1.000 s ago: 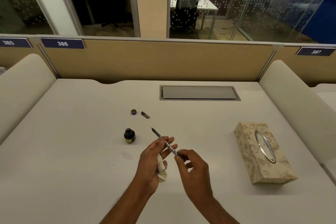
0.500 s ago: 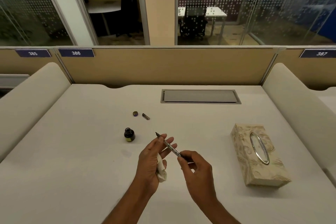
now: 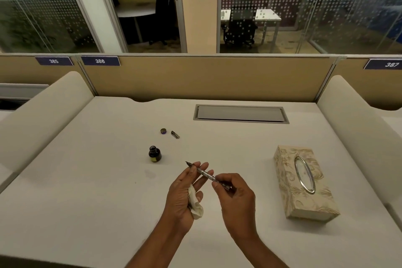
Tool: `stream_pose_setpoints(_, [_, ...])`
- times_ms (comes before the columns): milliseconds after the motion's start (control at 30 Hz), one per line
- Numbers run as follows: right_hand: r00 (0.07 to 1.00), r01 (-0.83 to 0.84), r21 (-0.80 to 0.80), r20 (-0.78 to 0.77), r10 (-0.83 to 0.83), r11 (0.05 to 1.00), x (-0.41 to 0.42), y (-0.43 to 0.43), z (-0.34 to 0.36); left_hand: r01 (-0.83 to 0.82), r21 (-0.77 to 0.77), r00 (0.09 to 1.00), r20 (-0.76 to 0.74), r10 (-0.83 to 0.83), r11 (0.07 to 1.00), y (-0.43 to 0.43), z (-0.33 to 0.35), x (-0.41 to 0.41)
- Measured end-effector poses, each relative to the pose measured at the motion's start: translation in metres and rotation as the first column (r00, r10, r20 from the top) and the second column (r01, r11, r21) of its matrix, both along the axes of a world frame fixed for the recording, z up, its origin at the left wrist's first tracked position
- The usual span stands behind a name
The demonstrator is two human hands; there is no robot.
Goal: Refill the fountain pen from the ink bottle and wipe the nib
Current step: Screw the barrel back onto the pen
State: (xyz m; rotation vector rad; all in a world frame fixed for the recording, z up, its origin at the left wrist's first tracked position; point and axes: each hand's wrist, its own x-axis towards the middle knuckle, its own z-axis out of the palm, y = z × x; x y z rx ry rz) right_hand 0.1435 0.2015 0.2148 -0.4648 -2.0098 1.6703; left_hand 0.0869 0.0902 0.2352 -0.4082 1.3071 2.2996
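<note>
Pen unmoved, both hands' grip.

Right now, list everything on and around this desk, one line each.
pen: 1, silver and dark, held in both hands, nib pointing toward the bottle
tissue: 1, white, crumpled in the left palm
bottle: 1, dark ink, open, standing left of the hands
cap: 1, dark with gold rim, behind the bottle
pen part: 1, small, dark and silver, lying beside the cap
tissue box: 1, cream with gold pattern, right side of desk
cable hatch: 1, grey, shut, at the back of the desk
desk: 1, off-white
number plates: 3, blue, on the tan partition
left hand: grips the pen near the nib and the tissue
right hand: pinches the pen's rear end
</note>
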Motion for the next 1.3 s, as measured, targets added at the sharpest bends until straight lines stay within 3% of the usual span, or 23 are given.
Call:
stream_pose_setpoints(167, [0.999, -0.039, -0.077, 0.028, 0.041, 0.996, 0.006, 0.001, 0.002, -0.029, 0.024, 1.0, -0.007, 0.029, 0.999, 0.001, -0.003, 0.005])
stream_pose_setpoints(333, [0.999, -0.044, 0.033, 0.013, 0.043, 0.999, 0.004, -0.003, 0.001, -0.05, 0.044, 0.999, 0.008, 0.049, 0.998, -0.005, -0.004, 0.002])
stream_pose_setpoints(467, [0.999, -0.031, -0.042, 0.025, 0.033, 0.999, -0.008, -0.013, 0.004, -0.018, 0.065, 1.0, 0.001, 0.018, 0.998, -0.014, -0.004, -0.011])
stream_pose_setpoints(633, [1.0, 0.0, 0.091, 0.014, -0.001, 0.996, -0.024, -0.035, 0.001, -0.005, 0.113, 1.0, 0.014, 0.004, 0.994, -0.033, -0.005, -0.031])
stream_pose_setpoints(767, [1.0, 0.014, 0.021, 0.027, -0.015, 1.0, -0.036, -0.054, 0.002, 0.024, 0.105, 1.0, 0.001, -0.024, 0.994, -0.047, -0.006, -0.044])
stream_pose_setpoints(933, [0.999, 0.036, 0.161, 0.006, -0.038, 0.986, -0.044, -0.073, -0.001, 0.033, 0.125, 0.999, 0.023, -0.036, 0.992, -0.063, -0.008, -0.052])
stream_pose_setpoints(1033, [0.999, 0.033, 0.089, 0.03, -0.036, 0.995, -0.046, -0.08, 0.001, 0.057, 0.112, 0.998, 0.015, -0.06, 0.992, -0.069, -0.008, -0.054])
stream_pose_setpoints(1200, [0.999, 0.035, 0.212, -0.011, -0.033, 0.977, -0.045, -0.087, 0.003, 0.073, 0.113, 0.997, 0.023, -0.076, 0.991, -0.075, -0.008, -0.056])
stream_pose_setpoints(1300, [0.998, 0.055, 0.13, 0.006, -0.057, 0.99, -0.046, -0.089, 0.005, 0.08, 0.12, 0.996, 0.019, -0.083, 0.99, -0.078, -0.008, -0.055])
